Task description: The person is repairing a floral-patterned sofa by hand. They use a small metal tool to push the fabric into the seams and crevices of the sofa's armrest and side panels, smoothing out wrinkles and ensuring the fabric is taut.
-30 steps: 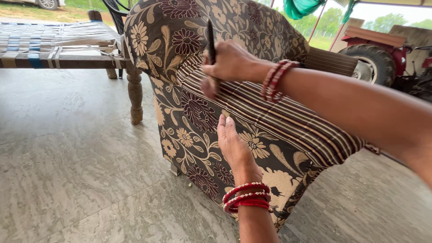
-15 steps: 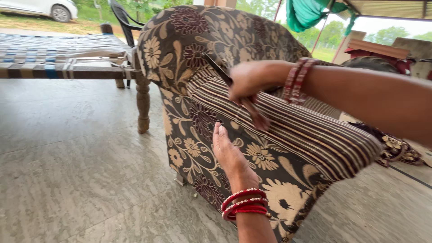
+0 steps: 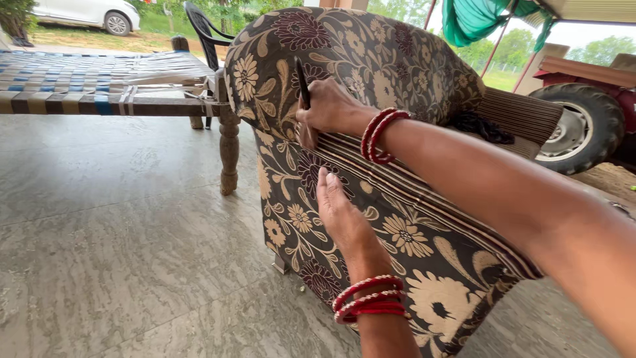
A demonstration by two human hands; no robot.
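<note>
The floral upholstered armchair (image 3: 371, 99) stood on the stone floor (image 3: 119, 252) beside a woven cot (image 3: 99, 79), its side steadied by the flat, open-fingered left hand (image 3: 341, 219) while the right hand (image 3: 324, 109) gripped a thin dark tool (image 3: 303, 83) against the striped seam.

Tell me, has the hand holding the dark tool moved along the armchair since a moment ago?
Yes. The right hand with the dark tool has moved back up the striped band, toward the armchair's rounded top.
</note>
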